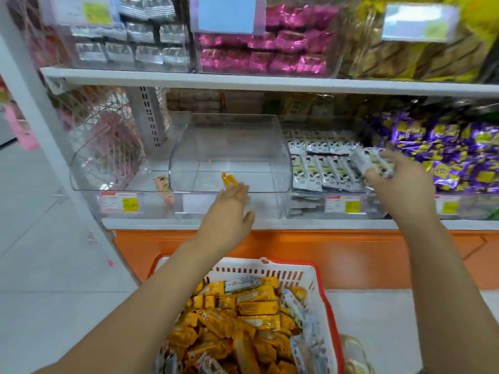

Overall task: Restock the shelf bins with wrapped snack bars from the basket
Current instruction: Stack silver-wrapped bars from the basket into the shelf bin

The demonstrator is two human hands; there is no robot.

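The left hand (231, 209) reaches forward over the front edge of the middle bin (229, 136). Its fingers are stretched out and its thumb is spread to the side, so it reads as open. A yellow bar (229, 180) sits right at its fingertips, just inside the bin's front wall. The bar is tilted, with its long axis running away from the hand and slightly left. Whether the fingertips still touch it cannot be told. Apart from this bar the bin's floor looks bare.

The right hand (397, 179) grips a small bundle of white bars (374, 164), its fingers curled round them. It holds them above the front right corner of the right bin (302, 211), where matching white wrappers lie in rows, long axes front to back.

The basket (318, 276) stands below the shelf's front edge (189, 224), between the two forearms, heaped mostly with yellow bars and some white ones. The left forearm crosses its left rim, so that arm looks the nearer one for the next handful. The reach would be back and down toward the person.

A single orange bar (163, 188) stands in the left bin (108, 157), and purple packets (437, 147) fill the shelf's right end.
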